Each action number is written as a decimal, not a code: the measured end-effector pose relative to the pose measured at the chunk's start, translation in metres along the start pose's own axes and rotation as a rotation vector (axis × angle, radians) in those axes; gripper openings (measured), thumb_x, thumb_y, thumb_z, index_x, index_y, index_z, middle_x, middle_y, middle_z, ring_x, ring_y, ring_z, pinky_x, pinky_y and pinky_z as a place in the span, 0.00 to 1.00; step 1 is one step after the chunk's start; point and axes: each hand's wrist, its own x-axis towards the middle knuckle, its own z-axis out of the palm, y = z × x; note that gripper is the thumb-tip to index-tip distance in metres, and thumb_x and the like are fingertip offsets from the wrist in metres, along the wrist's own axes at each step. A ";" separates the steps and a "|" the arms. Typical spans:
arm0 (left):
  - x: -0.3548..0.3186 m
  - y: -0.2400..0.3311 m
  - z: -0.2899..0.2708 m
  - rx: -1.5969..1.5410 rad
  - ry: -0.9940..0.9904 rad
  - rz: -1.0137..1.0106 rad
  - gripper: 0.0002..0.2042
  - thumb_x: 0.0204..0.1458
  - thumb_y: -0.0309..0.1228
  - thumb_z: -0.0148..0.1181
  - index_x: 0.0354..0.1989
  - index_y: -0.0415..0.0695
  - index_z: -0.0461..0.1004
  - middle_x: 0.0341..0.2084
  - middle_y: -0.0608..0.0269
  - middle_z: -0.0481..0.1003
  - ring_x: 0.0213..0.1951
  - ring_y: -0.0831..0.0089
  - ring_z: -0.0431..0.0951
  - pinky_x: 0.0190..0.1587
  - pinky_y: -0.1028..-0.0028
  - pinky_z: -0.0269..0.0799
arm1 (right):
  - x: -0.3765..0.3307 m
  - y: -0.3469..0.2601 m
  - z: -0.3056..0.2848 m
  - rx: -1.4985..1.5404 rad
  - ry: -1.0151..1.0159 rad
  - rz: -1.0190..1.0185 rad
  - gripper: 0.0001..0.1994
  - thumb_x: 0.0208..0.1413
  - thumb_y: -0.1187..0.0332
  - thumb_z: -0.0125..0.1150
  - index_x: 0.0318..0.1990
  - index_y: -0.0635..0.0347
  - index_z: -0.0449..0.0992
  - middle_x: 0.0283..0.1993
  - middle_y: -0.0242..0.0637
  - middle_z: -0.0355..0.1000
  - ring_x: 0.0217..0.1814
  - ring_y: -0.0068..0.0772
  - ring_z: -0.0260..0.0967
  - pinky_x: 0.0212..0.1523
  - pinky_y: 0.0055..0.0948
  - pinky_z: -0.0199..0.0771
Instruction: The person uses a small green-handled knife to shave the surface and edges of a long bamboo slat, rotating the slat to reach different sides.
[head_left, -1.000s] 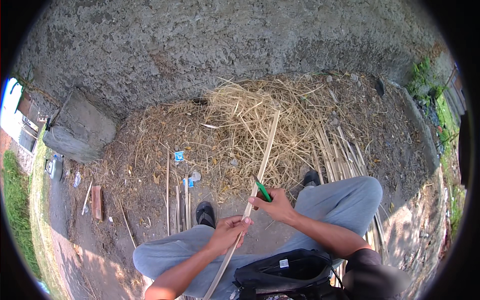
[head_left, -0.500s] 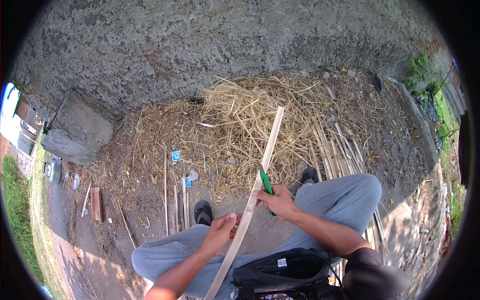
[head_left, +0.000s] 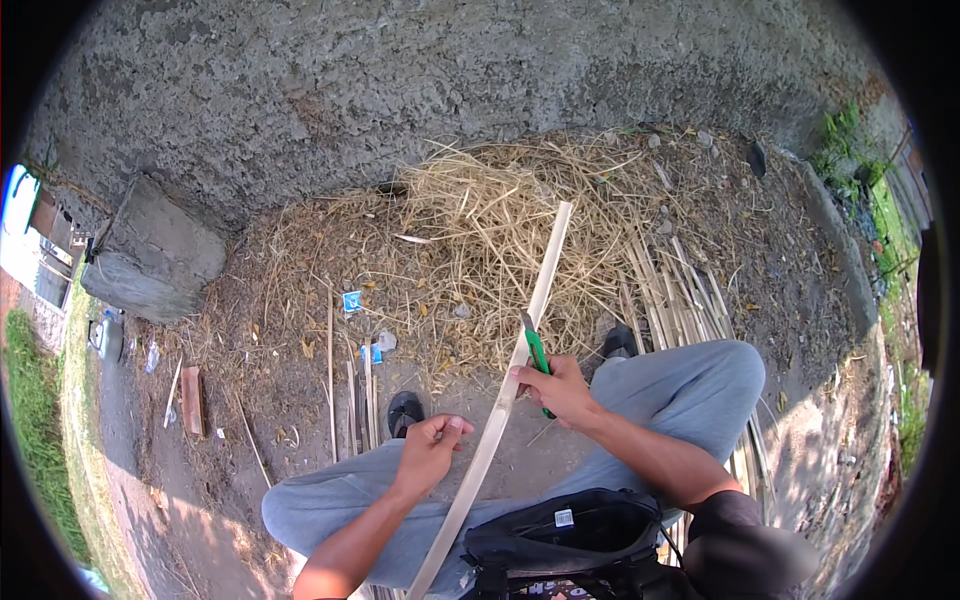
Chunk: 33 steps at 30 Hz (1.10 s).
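A long pale strip of split bamboo [head_left: 470, 487] slants from my lap up toward the straw pile. My right hand [head_left: 562, 390] is closed round a green utility knife [head_left: 537, 352]. The knife's blade rests against the strip, and my right thumb presses on the strip just below it. Left of the strip and apart from it, my left hand [head_left: 428, 455] hovers above my leg. Its fingers are loosely curled, with nothing visible in them. The strip's lower end runs out of view beside an open black bag [head_left: 560, 540] at my waist.
A heap of straw-like shavings [head_left: 500, 215] lies ahead against a rough wall [head_left: 400, 90]. More bamboo strips [head_left: 672, 300] lie on the ground to the right and several to the left. A concrete block [head_left: 160, 250] stands at the far left, with a reddish-brown piece [head_left: 193, 400] nearer.
My left hand has drawn away from the strip, leftward and slightly up. The strip's upper end and the knife have shifted slightly; my right hand keeps its grip.
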 end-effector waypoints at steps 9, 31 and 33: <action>-0.007 0.016 -0.002 0.426 -0.296 -0.095 0.11 0.53 0.34 0.68 0.33 0.36 0.78 0.26 0.64 0.78 0.29 0.81 0.76 0.34 0.79 0.74 | 0.010 0.012 -0.006 0.038 0.000 -0.015 0.10 0.55 0.67 0.66 0.29 0.66 0.78 0.22 0.36 0.74 0.13 0.13 0.54 0.13 0.20 0.49; 0.003 0.013 0.015 -0.309 -0.299 -0.252 0.13 0.68 0.34 0.43 0.51 0.37 0.67 0.28 0.63 0.71 0.20 0.76 0.70 0.24 0.73 0.70 | 0.000 -0.001 0.000 -0.212 -0.082 -0.219 0.13 0.59 0.62 0.63 0.38 0.67 0.79 0.25 0.30 0.76 0.19 0.11 0.60 0.18 0.19 0.56; 0.003 0.017 0.013 -0.417 -0.288 -0.288 0.13 0.68 0.34 0.42 0.50 0.38 0.67 0.26 0.63 0.70 0.18 0.77 0.68 0.21 0.74 0.67 | -0.001 0.000 -0.003 -0.410 -0.057 -0.345 0.16 0.60 0.61 0.60 0.45 0.67 0.79 0.27 0.36 0.77 0.28 0.20 0.71 0.30 0.25 0.69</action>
